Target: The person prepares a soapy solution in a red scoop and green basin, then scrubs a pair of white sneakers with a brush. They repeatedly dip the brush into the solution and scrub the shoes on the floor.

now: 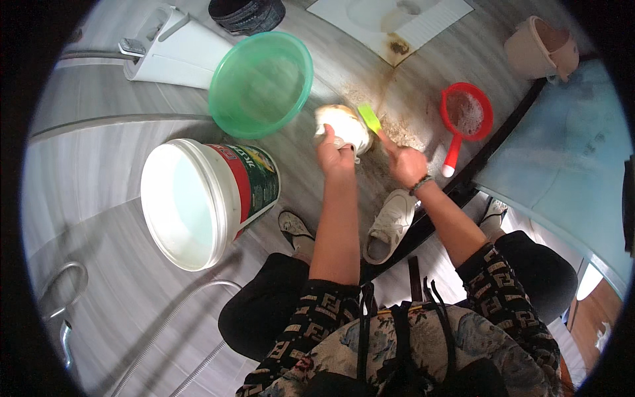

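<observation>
My left hand (335,153) grips a white shoe (342,121) held above the wet floor, with its sole side turned away and part of it under my fingers. In my right hand (407,165) is a bright green brush (369,118), its head against or very near the shoe's right side; the bristles are hidden. A second white sneaker (391,223) rests on the floor below my right hand, close to the dark door sill. Suds and brownish wet stains (402,131) spread over the floor just beyond the brush.
Left of the shoe stand a green basin (223,106) and a large white bucket (210,215) with pale liquid. A red dipper (452,153) with foam lies right, near a glass door (536,155). Farther off are a squat toilet (360,14) and a beige bucket (527,53). A hose (159,324) runs lower left.
</observation>
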Available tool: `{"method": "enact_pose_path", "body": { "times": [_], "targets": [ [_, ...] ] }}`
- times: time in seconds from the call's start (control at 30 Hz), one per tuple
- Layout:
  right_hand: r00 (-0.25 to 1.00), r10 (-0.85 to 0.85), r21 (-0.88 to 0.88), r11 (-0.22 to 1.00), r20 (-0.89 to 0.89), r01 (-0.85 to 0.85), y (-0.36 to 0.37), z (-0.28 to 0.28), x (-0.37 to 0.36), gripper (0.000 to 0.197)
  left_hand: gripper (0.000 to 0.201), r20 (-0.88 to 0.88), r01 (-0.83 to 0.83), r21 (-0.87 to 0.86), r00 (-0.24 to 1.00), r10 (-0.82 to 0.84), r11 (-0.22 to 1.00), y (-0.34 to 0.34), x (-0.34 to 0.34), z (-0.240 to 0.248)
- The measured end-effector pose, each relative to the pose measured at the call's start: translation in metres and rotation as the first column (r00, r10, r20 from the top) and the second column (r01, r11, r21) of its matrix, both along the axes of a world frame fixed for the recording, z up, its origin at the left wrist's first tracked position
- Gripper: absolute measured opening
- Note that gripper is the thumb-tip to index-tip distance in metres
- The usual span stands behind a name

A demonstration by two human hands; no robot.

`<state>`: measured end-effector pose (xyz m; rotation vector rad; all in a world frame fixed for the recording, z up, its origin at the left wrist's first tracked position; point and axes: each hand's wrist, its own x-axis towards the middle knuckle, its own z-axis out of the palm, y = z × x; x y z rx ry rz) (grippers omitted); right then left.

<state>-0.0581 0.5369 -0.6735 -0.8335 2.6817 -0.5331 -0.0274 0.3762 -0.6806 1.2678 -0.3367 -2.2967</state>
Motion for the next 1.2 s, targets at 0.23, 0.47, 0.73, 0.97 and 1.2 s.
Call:
{"method": "enact_pose_path", "body": {
  "times": [0.23,0.47,0.73,0.97,1.2],
  "targets": [
    [0.999,-0.014,-0.283,0.959,-0.033,0.004,-0.022,0.012,0.002,0.047,0.047,-0.064,0.003,-0.048,0.998,-0.006,0.999,0.007,0.005,0.001],
    [0.998,-0.01,-0.034,0.999,0.057,0.012,0.004,-0.022,-0.002,0.046,0.045,-0.098,0.033,-0.11,0.994,-0.043,0.993,-0.015,0.017,0.0],
    [0.998,-0.019,0.059,0.998,0.065,0.015,0.006,-0.038,0.004,0.049,0.052,-0.001,0.011,-0.078,1.0,-0.011,0.997,-0.002,0.007,0.01],
    [0.99,0.0,0.11,0.994,0.144,-0.016,-0.011,-0.024,0.019,0.041,0.052,-0.11,-0.042,-0.064,0.993,0.035,0.997,-0.01,0.022,-0.001],
    [0.938,-0.323,0.145,0.93,-0.124,0.339,0.072,-0.038,-0.051,0.038,0.052,-0.103,0.0,-0.096,0.995,-0.01,0.995,-0.009,0.028,0.0]
  ]
}}
